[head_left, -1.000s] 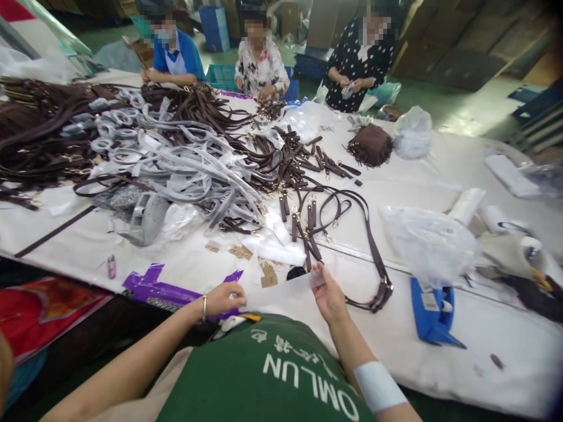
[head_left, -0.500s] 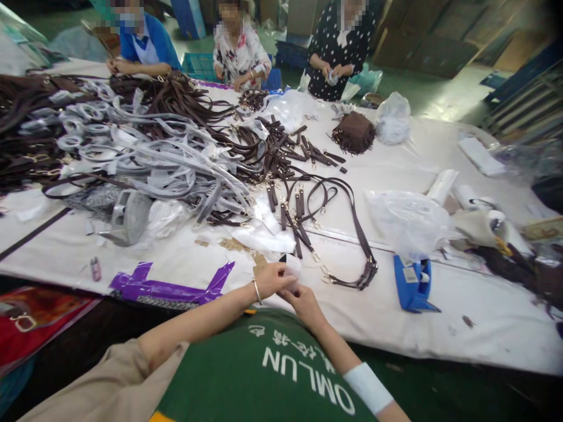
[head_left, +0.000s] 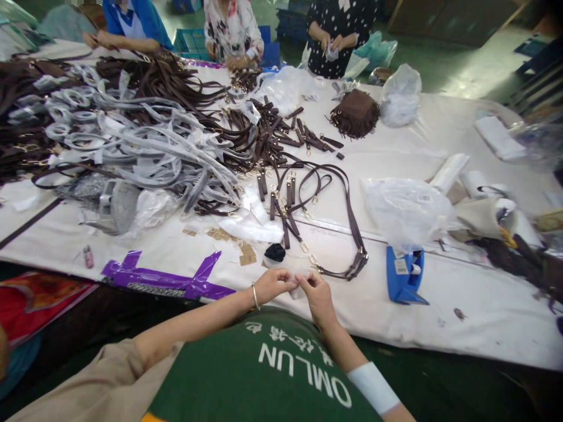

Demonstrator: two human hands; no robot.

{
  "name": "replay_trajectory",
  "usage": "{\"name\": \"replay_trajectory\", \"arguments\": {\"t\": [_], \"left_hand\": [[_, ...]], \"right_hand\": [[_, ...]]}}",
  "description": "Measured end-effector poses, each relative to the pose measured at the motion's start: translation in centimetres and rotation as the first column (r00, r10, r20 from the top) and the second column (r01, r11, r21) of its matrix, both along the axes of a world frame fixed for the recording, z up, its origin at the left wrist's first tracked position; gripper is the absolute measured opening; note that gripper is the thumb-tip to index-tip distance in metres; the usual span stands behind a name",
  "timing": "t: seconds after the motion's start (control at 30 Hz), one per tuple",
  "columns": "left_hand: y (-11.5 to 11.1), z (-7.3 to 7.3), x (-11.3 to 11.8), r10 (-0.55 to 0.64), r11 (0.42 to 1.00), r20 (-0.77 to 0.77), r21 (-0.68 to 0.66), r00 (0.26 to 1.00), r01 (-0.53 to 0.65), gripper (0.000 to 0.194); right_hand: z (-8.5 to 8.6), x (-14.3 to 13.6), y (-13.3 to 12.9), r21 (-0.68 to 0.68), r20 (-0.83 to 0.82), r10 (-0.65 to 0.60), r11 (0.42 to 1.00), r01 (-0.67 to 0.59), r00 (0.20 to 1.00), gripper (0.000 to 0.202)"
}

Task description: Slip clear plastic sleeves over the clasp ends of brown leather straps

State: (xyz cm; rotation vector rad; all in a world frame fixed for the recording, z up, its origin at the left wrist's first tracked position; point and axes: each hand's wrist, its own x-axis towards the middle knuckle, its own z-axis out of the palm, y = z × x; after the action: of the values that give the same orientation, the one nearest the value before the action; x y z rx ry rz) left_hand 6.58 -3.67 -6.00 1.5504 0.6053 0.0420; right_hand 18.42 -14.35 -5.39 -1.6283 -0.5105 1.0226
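At the table's near edge, my left hand point(head_left: 276, 285) and my right hand point(head_left: 317, 293) are close together, fingertips pinched. Between them is a small whitish, see-through piece point(head_left: 297, 292), thin like paper or film; the fingers cover part of it. Just beyond my left hand lies a small black bundle point(head_left: 275, 252) with a white wrap around its lower part. Brown cardboard tags point(head_left: 247, 254) lie to its left. Past my right hand, a dark brown strap point(head_left: 353, 228) with gold clasps curves over the table.
Grey-wrapped straps point(head_left: 162, 146) are heaped at the left. A grey tape dispenser point(head_left: 118, 206), purple tape point(head_left: 153, 279), a blue tape dispenser point(head_left: 404, 275), a plastic bag point(head_left: 402, 205) and a fringed brown bag point(head_left: 355, 113) lie around. Several co-workers stand across the table.
My hands have come nearer to me, and the small black bundle beyond them now shows. The fingertips have moved up on the whitish piece. The view has tilted down slightly.
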Motion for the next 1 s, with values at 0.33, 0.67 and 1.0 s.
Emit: {"name": "replay_trajectory", "arguments": {"t": [0.33, 0.67, 1.0], "left_hand": [[-0.8, -0.5, -0.3, 0.038, 0.851, 0.069, 0.521, 0.997, -0.069, 0.022], [-1.6, 0.3, -0.9, 0.141, 0.970, 0.018, 0.199, 0.990, -0.141, 0.029], [-0.5, -0.3, -0.7, 0.072, 0.994, 0.081, 0.078, 0.994, -0.079, 0.035]], "right_hand": [[-8.5, 7.7, -3.9, -0.439, -0.291, -0.445, 0.849, 0.295, 0.847, 0.041], [-9.5, 11.2, -4.6, -0.335, -0.199, -0.426, 0.876, 0.347, 0.883, 0.026], [0.0, 11.3, -5.7, -0.189, 0.327, -0.178, 0.950, 0.249, 0.928, 0.036]]}}
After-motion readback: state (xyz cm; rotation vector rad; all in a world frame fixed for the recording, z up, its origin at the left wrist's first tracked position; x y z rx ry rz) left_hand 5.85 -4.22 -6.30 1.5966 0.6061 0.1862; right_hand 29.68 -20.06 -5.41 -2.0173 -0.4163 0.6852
